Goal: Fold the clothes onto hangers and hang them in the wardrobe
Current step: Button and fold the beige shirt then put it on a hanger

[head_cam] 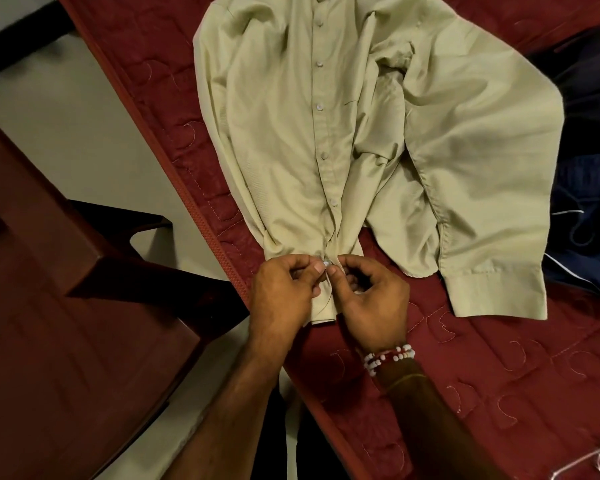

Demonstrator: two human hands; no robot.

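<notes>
A pale green long-sleeved shirt (284, 133) lies front-up on the maroon quilted mattress (499, 358), its collar at the far end and its button row running toward me. The right sleeve (492, 202) is spread out to the right. My left hand (284, 296) and my right hand (371, 299) meet at the shirt's bottom hem, each pinching the front placket around the lowest button (327, 263). The lowest strip of hem hangs between my palms. A beaded bracelet sits on my right wrist.
A dark red wooden chair (66, 323) stands on the pale floor at the left, close to the mattress edge. Dark navy clothes (589, 209) lie at the right. A wire hanger (593, 462) shows at the bottom right corner.
</notes>
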